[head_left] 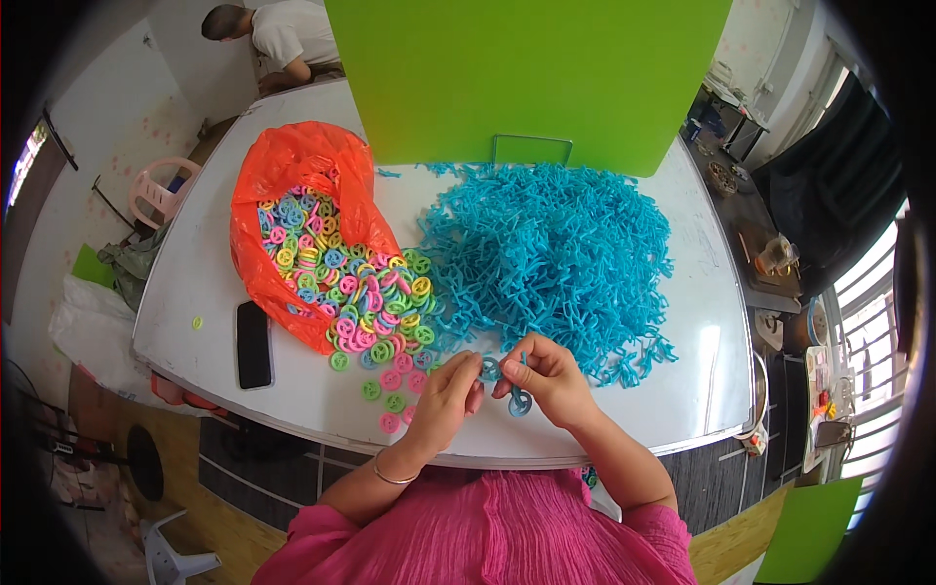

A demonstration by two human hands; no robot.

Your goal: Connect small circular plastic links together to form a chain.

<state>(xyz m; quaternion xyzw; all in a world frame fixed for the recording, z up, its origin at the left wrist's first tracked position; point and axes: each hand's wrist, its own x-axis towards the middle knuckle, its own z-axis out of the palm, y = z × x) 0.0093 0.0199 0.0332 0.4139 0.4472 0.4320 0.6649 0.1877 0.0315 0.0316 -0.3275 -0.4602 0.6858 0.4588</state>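
Observation:
Over the table's near edge, my left hand (pixel 445 402) pinches a small blue plastic wheel (pixel 489 370) at its rim. Close beside it, my right hand (pixel 553 382) is closed on a thin blue plastic piece (pixel 524 360), with a second blue wheel (pixel 520 404) hanging below the fingers. Whether the two wheels are joined by the thin piece is hidden by my fingertips. Beyond my hands rises a large heap of thin, branched blue plastic pieces (pixel 546 244). Left of it, a pile of pink, green, yellow and blue wheels (pixel 375 302) spills out of a red plastic bag (pixel 263 263).
Left of the bag lies a black phone (pixel 254 346) on the white table (pixel 195 283). A tall green panel (pixel 526 78) stands behind the heap, with a metal wire frame (pixel 532 137) at its foot. Another person (pixel 292 39) leans forward at the far left.

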